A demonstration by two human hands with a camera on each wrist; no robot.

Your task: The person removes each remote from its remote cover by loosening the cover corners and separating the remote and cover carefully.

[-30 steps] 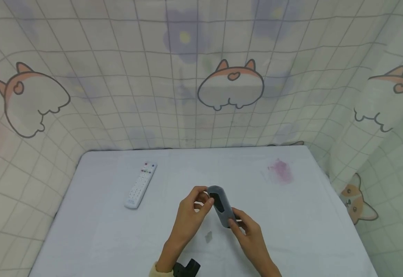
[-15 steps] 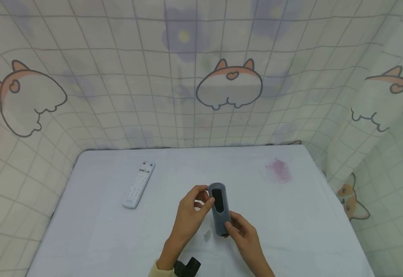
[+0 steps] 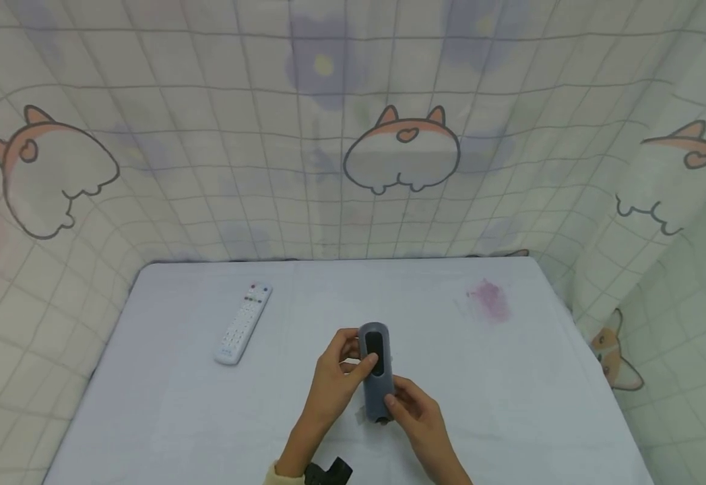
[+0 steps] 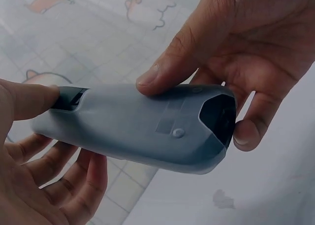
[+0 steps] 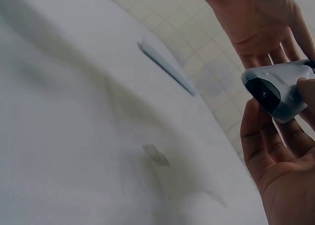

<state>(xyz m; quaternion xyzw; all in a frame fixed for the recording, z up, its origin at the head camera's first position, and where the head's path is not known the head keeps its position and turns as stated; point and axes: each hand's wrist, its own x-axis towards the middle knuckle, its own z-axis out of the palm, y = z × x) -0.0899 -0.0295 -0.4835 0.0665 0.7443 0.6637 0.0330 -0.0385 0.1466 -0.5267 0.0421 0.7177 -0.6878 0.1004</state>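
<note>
Between both hands is a dark remote control in a smooth grey-blue cover (image 3: 378, 392), held upright in the head view. My left hand (image 3: 332, 380) grips its upper end, with the thumb over the dark window in the cover. My right hand (image 3: 424, 419) pinches the lower right end. In the left wrist view, the cover (image 4: 130, 124) has a cut-out at its lower end where dark material shows, and my right thumb (image 4: 162, 77) presses its side. That dark end of the remote control (image 5: 264, 93) also faces the right wrist camera.
A white remote control (image 3: 244, 325) lies slanted on the left of the white table (image 3: 171, 404). A pink stain (image 3: 492, 300) marks the back right, and a small grey patch (image 5: 156, 155) lies near the hands. Patterned grid curtains (image 3: 256, 168) surround the table.
The covered remote control has turned from a slant to nearly upright and its lower end has come nearer the person. My right hand has shifted left and down with it; both hands keep their hold.
</note>
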